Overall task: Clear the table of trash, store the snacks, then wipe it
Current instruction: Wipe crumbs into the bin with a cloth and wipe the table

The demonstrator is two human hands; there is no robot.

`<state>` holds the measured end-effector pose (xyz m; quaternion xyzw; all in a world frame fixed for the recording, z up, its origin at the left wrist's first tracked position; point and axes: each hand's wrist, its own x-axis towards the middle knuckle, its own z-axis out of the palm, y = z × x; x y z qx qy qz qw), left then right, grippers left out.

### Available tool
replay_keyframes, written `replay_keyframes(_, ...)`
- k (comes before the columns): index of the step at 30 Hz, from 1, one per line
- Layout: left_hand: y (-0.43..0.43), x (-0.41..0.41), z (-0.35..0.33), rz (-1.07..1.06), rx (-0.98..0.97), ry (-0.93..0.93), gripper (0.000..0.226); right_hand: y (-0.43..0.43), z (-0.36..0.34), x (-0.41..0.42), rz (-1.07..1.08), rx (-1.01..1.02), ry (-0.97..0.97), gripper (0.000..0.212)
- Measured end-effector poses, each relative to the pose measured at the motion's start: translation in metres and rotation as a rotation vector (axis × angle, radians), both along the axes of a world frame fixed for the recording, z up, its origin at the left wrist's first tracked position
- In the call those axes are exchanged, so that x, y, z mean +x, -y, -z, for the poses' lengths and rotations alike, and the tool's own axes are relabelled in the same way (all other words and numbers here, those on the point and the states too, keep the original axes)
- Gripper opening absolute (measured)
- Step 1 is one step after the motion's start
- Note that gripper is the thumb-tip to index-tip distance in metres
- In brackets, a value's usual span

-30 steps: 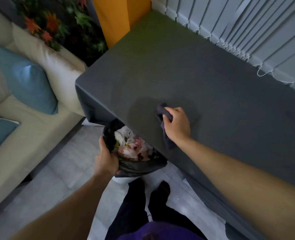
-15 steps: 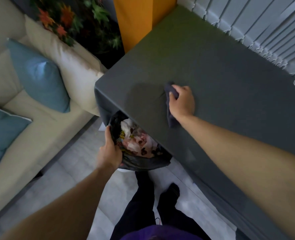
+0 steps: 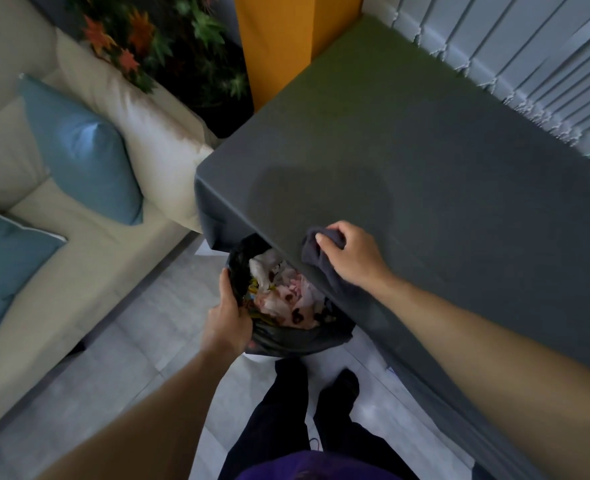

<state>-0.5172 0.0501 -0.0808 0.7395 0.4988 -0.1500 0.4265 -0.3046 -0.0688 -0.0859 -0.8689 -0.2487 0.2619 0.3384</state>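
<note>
Right hand (image 3: 350,259) is being pressed on the table (image 3: 442,161) near its lower edge, just right of the frame's centre. Its fingers are being curled over a bunched dark cloth (image 3: 316,249), which is being gripped against the top while a tail of it is hanging over the edge. Left hand (image 3: 229,315) is being closed round the rim of a black bag (image 3: 286,337). The bag is being held open below the table edge, at the lower centre of the frame, just beside the cloth. Trash (image 3: 286,297), crumpled paper and wrappers by the look of it, is being carried inside, close to the rim.

Only the cloth and the hand are being seen on the visible top, so the clearing and the storing are being judged as done; where the snacks are being kept is not shown. The wiping is being judged as under way, with the bag set under the edge as if crumbs are being swept into it. How much of the top is already wiped cannot be told. The stretch toward the blinds (image 3: 529,64) at the upper right may be left.
</note>
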Motion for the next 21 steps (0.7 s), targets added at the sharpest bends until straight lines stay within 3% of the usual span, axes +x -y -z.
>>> replay_keyframes(4, 0.020, -0.001, -0.002, 0.020, 0.012, 0.009, 0.079, 0.021, -0.018, -0.008, -0.280, -0.070, -0.101, 0.026)
replay_keyframes(7, 0.034, -0.005, -0.003, 0.020, 0.013, 0.014, 0.083, 0.031, -0.019, -0.038, -0.517, -0.089, -0.042, 0.034)
replay_keyframes(11, 0.051, -0.013, -0.008, 0.002, 0.030, 0.040, 0.078, 0.045, -0.020, -0.058, -0.443, -0.216, 0.061, 0.025)
replay_keyframes(13, 0.061, -0.017, -0.011, -0.002, 0.044, 0.041, 0.079, 0.056, -0.021, -0.066, -0.523, -0.234, 0.143, 0.027)
replay_keyframes(18, 0.085, -0.022, -0.018, -0.013, 0.074, 0.044, 0.078, 0.087, -0.020, -0.073, -0.429, -0.272, -0.020, 0.024)
replay_keyframes(21, 0.096, -0.026, -0.024, -0.024, 0.077, 0.048, 0.078, 0.097, -0.019, -0.080, -0.407, -0.285, -0.004, 0.024)
